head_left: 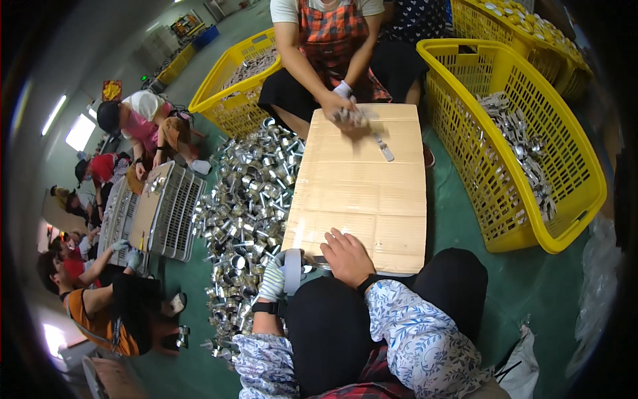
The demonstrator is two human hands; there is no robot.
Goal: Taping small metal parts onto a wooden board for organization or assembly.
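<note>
My left hand (272,280), in a striped knit glove, is closed on a grey, thick, rounded piece (292,271) that looks like a roll of tape seen edge-on. It is beside my left knee, at the near left corner of a cardboard sheet (359,199). My bare right hand (347,256) lies on the sheet's near edge with its fingers spread, holding nothing visible. Just left of it, a dark metal part is partly hidden. Across the sheet, another person's gloved hands (349,116) handle small metal pieces, blurred by motion. Near them lies a flat metal piece (384,147).
A large heap of shiny metal cup-shaped parts (246,199) covers the floor at left. To the right stands a yellow basket (565,229) with metal handles inside; another yellow basket (232,110) is at far left. Several people work around grey crates (179,213).
</note>
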